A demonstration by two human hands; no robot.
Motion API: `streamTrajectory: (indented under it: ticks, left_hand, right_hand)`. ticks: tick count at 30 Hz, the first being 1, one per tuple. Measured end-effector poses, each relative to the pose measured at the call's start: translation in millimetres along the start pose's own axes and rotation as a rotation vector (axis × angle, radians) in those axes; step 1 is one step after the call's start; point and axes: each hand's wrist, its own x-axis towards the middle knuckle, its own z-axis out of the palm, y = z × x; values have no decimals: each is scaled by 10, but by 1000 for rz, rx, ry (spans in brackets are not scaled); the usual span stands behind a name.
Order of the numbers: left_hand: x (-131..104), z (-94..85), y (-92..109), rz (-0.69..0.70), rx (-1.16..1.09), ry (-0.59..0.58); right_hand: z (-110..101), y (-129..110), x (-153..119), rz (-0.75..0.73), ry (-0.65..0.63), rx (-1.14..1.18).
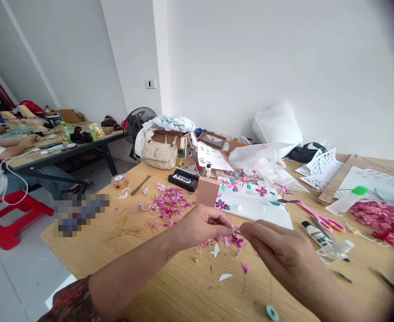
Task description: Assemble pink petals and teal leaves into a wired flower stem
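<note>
Over the front of the table my left hand (205, 227) is closed in a pinch, thumb and forefinger together. Facing it, my right hand (280, 246) pinches too, fingertips almost touching the left ones. A tiny, thin greenish piece (236, 232) shows between the fingertips; its kind is too small to make out. Behind and below the hands lie loose magenta petals (170, 201) and a pink flower piece on a thin stem (245, 268). White cut-out shapes (225, 277) rest on the wood. Near the front edge is a small spool (271, 313), with a faint thread rising above it.
Finished-looking flowers lie on a white sheet (267, 210). Pink scissors (320, 220), a bottle (316, 233) and red fabric pieces (381, 219) are at right. A black box (183, 179) and canvas bag (160, 154) stand behind. Another person's hand (26, 143) is at the far-left table.
</note>
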Motion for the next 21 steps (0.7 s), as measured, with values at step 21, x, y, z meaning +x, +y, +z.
streamTrajectory:
  ticks: [21]
  left_hand:
    - [-36,-31,24,7,-135,-48]
  right_hand:
    - [60,164,97,93,-73,102]
